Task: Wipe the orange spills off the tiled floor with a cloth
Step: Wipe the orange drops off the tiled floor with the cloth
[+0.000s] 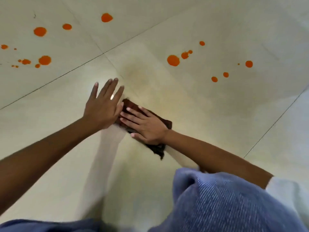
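**A:** Nearest the lens: blue denim knee [234, 203] bottom right, second denim edge bottom left. Pale sleeve [287, 190] at far right.

**B:** Hands?

**A:** Right hand [147, 124] flat on dark brown cloth [158, 148], palm down, fingers [132, 114] spread and extended, pointing left. Not clenched, not gripping; just pressing on top. Left hand [103, 108] also open, fingers straight and splayed, pointing up-frame. Holding nothing. Touching floor or hovering: cannot tell.

**B:** Contact between hands?

**A:** Left hand's little-finger side just beside right fingertips, over cloth's left end. Touching or not: unclear, blurred.

**B:** Cloth location?

**A:** On tiled floor [184, 101], mid-frame, just below junction of grout lines. Mostly covered by right hand; crumpled tail sticking out below wrist, corner showing above fingertips.

**B:** Spills?

**A:** Orange spills in two groups, both up-frame, well apart from cloth. Left group [44, 60]: several round blobs plus small specks, spread over upper-left tiles, one blob [106, 17] near top centre. Right group [173, 60]: large blob, joined smaller pair beside, scattered dots farther right. Faint yellowish smear [137, 74] on tile just above hands, between groups.

**B:** Floor otherwise?

**A:** Glossy cream tiles, dark grout lines, arm reflection visible under left forearm.
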